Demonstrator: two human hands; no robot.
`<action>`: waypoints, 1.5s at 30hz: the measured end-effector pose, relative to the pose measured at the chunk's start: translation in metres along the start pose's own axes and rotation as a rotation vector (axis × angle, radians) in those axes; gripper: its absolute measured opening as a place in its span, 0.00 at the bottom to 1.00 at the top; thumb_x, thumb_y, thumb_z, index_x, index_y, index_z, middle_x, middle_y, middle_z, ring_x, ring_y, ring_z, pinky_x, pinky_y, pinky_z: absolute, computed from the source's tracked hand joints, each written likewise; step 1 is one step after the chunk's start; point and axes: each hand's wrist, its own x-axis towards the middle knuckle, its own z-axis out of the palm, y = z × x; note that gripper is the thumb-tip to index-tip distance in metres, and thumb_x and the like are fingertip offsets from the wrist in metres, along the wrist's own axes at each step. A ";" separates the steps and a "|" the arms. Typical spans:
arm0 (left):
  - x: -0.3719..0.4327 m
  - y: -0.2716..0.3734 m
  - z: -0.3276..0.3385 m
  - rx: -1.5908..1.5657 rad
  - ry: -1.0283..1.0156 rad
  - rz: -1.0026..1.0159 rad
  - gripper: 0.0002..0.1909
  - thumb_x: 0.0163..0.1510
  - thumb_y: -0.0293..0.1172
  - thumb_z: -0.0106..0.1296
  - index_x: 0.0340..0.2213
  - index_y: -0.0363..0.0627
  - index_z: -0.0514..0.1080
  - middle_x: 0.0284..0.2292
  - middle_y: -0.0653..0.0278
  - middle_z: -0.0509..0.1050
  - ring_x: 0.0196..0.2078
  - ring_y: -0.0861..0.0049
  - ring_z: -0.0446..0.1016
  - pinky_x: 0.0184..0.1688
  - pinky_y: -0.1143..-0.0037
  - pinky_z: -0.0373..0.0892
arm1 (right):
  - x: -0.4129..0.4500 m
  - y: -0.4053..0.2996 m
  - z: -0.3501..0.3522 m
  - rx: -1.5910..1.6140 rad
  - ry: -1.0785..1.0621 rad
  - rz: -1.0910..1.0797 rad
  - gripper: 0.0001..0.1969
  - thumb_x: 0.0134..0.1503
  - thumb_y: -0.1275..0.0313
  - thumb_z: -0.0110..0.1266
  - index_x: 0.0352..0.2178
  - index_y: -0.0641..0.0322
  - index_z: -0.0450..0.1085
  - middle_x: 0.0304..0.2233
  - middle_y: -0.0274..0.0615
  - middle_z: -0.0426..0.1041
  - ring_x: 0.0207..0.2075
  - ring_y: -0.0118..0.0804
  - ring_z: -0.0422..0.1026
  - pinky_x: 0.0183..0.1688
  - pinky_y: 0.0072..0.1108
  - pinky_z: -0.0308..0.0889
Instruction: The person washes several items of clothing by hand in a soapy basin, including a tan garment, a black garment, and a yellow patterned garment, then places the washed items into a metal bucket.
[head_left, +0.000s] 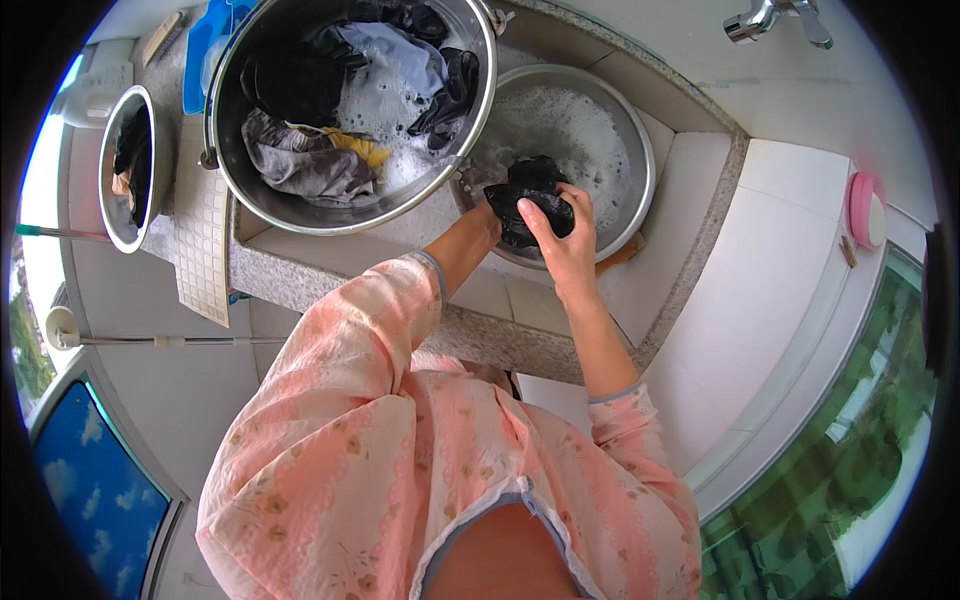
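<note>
A wet black cloth (534, 199), bunched and shiny, is between my hands over the near side of a steel basin (646, 176) of cloudy, sudsy water. My right hand (561, 232) grips its right side, thumb laid across the top. From the left, my left hand (489, 223) holds the cloth, its fingers hidden behind the folds. Left of the basin, a large steel bucket (352, 223) overlaps its rim. Inside lie black clothes (292, 86), a light blue cloth (401, 56), a grey patterned garment (304, 161) and a yellow piece (360, 148) in foam.
The basin stands in a tiled sink with a granite edge (495, 330). A chrome tap (750, 26) juts from the wall. At left are a small steel bowl (154, 172) with dark clothes, a ridged washboard (201, 247), a scrub brush (162, 37) and a blue plastic item (201, 56).
</note>
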 end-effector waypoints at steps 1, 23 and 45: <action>0.001 -0.003 0.000 0.005 0.001 -0.004 0.14 0.56 0.40 0.44 0.30 0.43 0.71 0.28 0.60 0.75 0.32 0.72 0.76 0.32 0.75 0.73 | -0.002 0.021 0.011 -0.225 0.052 -0.176 0.27 0.45 0.58 0.63 0.34 0.77 0.67 0.43 0.47 0.63 0.47 0.48 0.62 0.51 0.33 0.58; -0.068 -0.019 0.004 1.442 0.656 0.395 0.18 0.57 0.37 0.45 0.47 0.41 0.66 0.43 0.51 0.71 0.46 0.60 0.69 0.49 0.73 0.63 | 0.127 0.146 -0.092 -0.580 0.214 0.058 0.17 0.59 0.63 0.41 0.37 0.67 0.70 0.33 0.54 0.74 0.38 0.56 0.71 0.44 0.35 0.64; -0.013 -0.006 0.041 1.574 0.558 0.455 0.25 0.56 0.48 0.45 0.47 0.41 0.65 0.46 0.51 0.68 0.46 0.60 0.69 0.47 0.70 0.64 | 0.025 0.076 -0.056 0.882 0.041 0.231 0.07 0.53 0.83 0.37 0.28 0.57 0.59 0.24 0.31 0.59 0.27 0.27 0.59 0.47 0.27 0.57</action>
